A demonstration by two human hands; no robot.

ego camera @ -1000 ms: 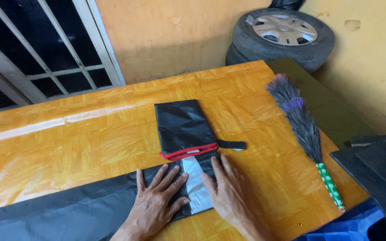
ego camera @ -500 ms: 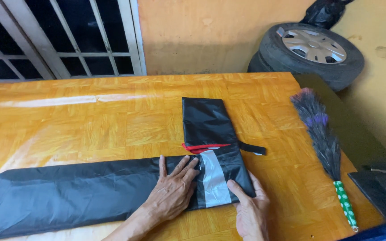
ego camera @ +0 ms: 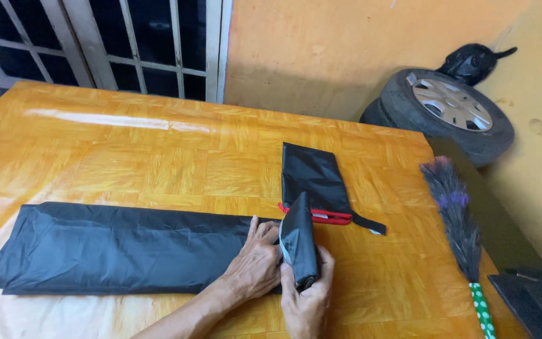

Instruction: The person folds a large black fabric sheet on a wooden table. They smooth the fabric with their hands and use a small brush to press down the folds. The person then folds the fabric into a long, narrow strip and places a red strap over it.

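One black sheet (ego camera: 120,246) on desk (ego camera: 158,163): folded lengthwise, right end rolled once; left hand (ego camera: 255,263) spread flat, right hand (ego camera: 308,295) apparently pinching roll (ego camera: 298,242). Most unrolled.

On the orange wooden table (ego camera: 158,157), a long folded black fabric sheet (ego camera: 120,248) lay flat. The left hand (ego camera: 255,263) pressed its right end; the right hand (ego camera: 308,298) gripped the rolled-up end (ego camera: 298,242). At one o'clock lay a black pouch (ego camera: 313,176); at three o'clock, a feather duster (ego camera: 456,220).
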